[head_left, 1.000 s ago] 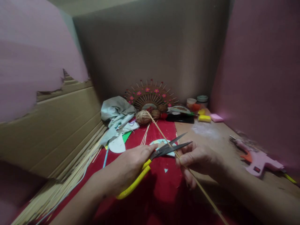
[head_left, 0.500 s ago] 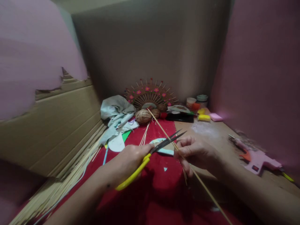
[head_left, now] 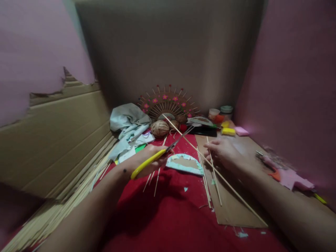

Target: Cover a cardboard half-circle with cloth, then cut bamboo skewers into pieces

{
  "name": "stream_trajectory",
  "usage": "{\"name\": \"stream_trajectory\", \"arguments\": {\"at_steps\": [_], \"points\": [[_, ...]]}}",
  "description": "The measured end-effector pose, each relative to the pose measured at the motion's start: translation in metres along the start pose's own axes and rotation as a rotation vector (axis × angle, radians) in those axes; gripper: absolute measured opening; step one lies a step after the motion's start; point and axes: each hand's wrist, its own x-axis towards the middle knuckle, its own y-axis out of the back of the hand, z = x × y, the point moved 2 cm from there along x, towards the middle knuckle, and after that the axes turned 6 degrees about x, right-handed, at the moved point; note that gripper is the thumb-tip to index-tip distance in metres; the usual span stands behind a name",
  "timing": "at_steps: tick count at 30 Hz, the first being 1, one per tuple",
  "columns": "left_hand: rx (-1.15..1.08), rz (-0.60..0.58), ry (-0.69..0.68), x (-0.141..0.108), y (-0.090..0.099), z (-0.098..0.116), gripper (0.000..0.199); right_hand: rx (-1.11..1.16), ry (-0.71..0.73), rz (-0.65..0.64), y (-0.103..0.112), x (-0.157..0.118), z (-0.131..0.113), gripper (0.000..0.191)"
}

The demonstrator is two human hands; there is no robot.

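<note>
My left hand (head_left: 151,157) is closed on a pair of scissors (head_left: 148,163) with yellow handles; the blades point up and right, nearly together. My right hand (head_left: 223,150) has its fingertips pinched on a short thin wooden stick (head_left: 216,182), which slants down over the cardboard. A longer thin stick (head_left: 231,185) runs diagonally below those fingers, crossing the short one; I cannot tell whether the hand also holds it. Between the hands lies a half-round cardboard piece (head_left: 185,164) edged in pale blue. More thin sticks (head_left: 204,178) lie beside the cardboard sheet (head_left: 223,215), and others under my left hand.
A decorated fan (head_left: 165,101) with pink flowers stands at the back, behind balls of twine (head_left: 160,128). Crumpled cloth (head_left: 130,119) is at left, above a long bundle of sticks (head_left: 60,203). A pink glue gun (head_left: 291,175) lies at right on the red cloth's (head_left: 162,224) far side.
The scissors have moved up and left, away from the long stick, and their blades have come closer together. My right hand has shifted slightly up and right, and a short stick now shows at its fingertips.
</note>
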Motion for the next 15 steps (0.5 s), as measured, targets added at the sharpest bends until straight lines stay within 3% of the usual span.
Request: {"name": "stream_trajectory", "arguments": {"at_steps": [4,9,10,11,13,15], "points": [[-0.006,-0.042,-0.003,-0.003,-0.010,-0.011,0.008,-0.144,0.101,0.055,-0.005,0.002,-0.006,0.022],[0.032,-0.026,0.031,-0.008,-0.018,-0.024,0.011,-0.288,0.342,0.171,-0.014,-0.012,-0.023,0.015],[0.043,-0.028,0.032,-0.008,-0.019,-0.024,0.012,-0.325,0.387,0.151,-0.018,-0.018,-0.026,0.018],[0.055,-0.029,0.032,-0.009,-0.020,-0.024,0.013,-0.345,0.377,0.043,-0.024,-0.025,-0.029,0.022],[0.084,-0.021,0.035,-0.010,-0.021,-0.020,0.016,-0.322,0.238,-0.183,-0.036,-0.039,-0.030,0.023],[0.112,-0.009,0.045,-0.011,-0.022,-0.012,0.017,-0.249,0.171,-0.210,-0.043,-0.051,-0.031,0.025]]}}
